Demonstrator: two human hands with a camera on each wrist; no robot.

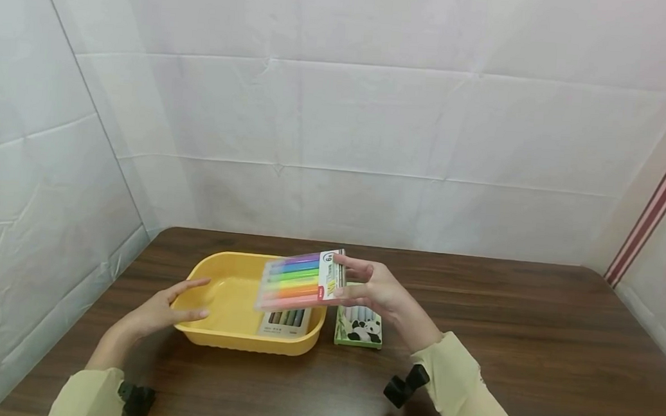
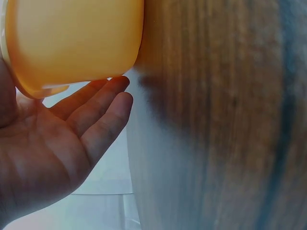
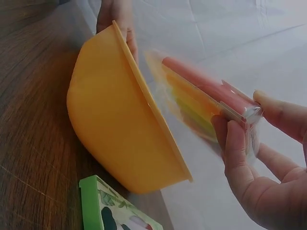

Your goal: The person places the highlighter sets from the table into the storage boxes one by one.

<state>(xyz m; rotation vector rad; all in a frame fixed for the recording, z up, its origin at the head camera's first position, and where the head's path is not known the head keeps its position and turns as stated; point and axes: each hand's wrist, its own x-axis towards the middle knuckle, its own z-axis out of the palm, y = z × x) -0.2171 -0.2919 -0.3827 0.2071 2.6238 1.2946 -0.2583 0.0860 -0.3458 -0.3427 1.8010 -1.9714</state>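
Note:
My right hand point(image 1: 375, 289) grips the card-topped end of a clear pack of coloured markers point(image 1: 299, 280), thumb on one face and fingers on the other. The pack hangs tilted over the right part of a yellow plastic basket point(image 1: 228, 304). My left hand point(image 1: 158, 308) holds the basket's left end, some fingers over the rim and others against the outer wall, as the left wrist view shows. Inside the basket, at its right, lies a flat box with a row of coloured sticks point(image 1: 284, 322), partly covered by the marker pack.
A green-edged box with a panda picture point(image 1: 359, 329) lies on the dark wooden table point(image 1: 509, 336), just right of the basket and partly under my right hand. White sheeting point(image 1: 374, 120) hangs behind the table and at both sides.

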